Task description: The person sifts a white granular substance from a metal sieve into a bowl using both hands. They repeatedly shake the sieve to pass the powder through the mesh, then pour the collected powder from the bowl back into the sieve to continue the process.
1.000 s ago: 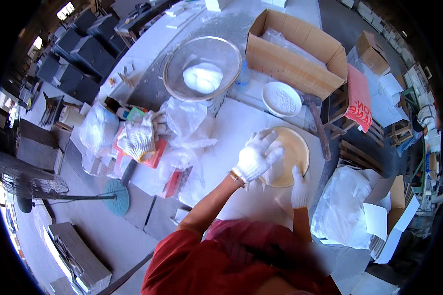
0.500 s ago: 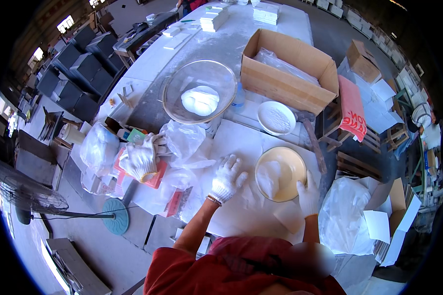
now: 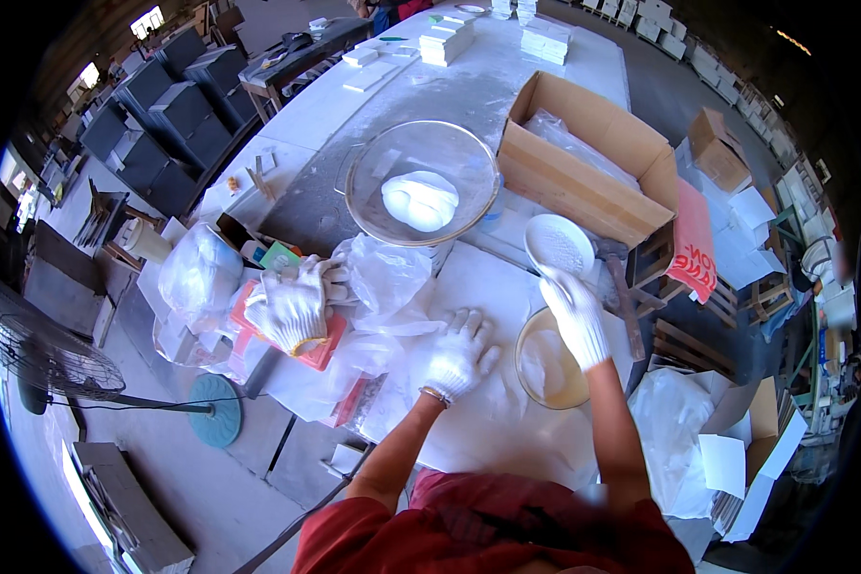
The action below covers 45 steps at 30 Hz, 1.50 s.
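Observation:
My left hand [image 3: 461, 354], in a white knit glove, lies flat on the white work surface [image 3: 488, 277] with its fingers spread. Ahead and to the right, my gloved right hand [image 3: 576, 316] has its fingers together at the near rim of a white bowl [image 3: 557, 243] of white powder and appears to grip it; the thumb is hidden. Under that wrist sits a yellowish basin [image 3: 566, 387] with a whitish mass [image 3: 545, 364] inside, partly covered by my hand. A round mesh sieve [image 3: 373, 210] farther off holds a smooth white lump [image 3: 419, 201].
A cardboard box [image 3: 584, 177] stands behind the bowl. Left of my left hand lie spare white gloves [image 3: 292, 301] and crumpled clear plastic bags [image 3: 387, 277]. White tile stacks [image 3: 445, 43] stand at the table's far end. A fan [image 3: 57, 359] is at the left; an opened carton [image 3: 761, 440] stands right.
My right hand has moved from the basin's right rim forward to the white bowl. My left hand stays flat on the surface. The whole view has shifted slightly.

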Tool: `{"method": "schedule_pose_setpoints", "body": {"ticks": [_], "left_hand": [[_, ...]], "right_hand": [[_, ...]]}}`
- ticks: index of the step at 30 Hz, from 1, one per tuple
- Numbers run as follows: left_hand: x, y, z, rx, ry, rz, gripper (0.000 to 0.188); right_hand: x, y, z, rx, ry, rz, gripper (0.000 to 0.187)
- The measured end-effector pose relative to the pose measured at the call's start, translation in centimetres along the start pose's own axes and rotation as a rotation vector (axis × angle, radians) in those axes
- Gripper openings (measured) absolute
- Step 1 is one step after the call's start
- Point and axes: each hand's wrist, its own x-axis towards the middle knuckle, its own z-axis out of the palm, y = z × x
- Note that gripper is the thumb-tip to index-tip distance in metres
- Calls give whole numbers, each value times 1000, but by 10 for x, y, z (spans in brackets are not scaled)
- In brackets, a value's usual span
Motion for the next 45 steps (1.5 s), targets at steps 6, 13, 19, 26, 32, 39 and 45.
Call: {"method": "schedule_pose_setpoints", "body": {"ticks": [6,13,19,26,32,39,45], "left_hand": [[-4,-6,5,-85,102,-19,40],[0,-2,-4,-128,127,-16,31],[1,-4,-12,-45,98,0,32],[2,-6,-4,-92,65,-39,34],[2,-8,-1,-43,95,7,31],[2,-3,-4,-34,90,2,31],[4,-6,-4,-67,92,27,29]], "right_hand": [[120,-26,78,566,-253,554,49],[143,-29,102,518,-155,578,53],[147,-12,125,790,-45,557,38],[133,-6,139,846,-25,578,34],[136,-8,139,836,19,521,30],[143,-7,131,757,31,538,31],[146,-15,126,799,39,562,29]]}}
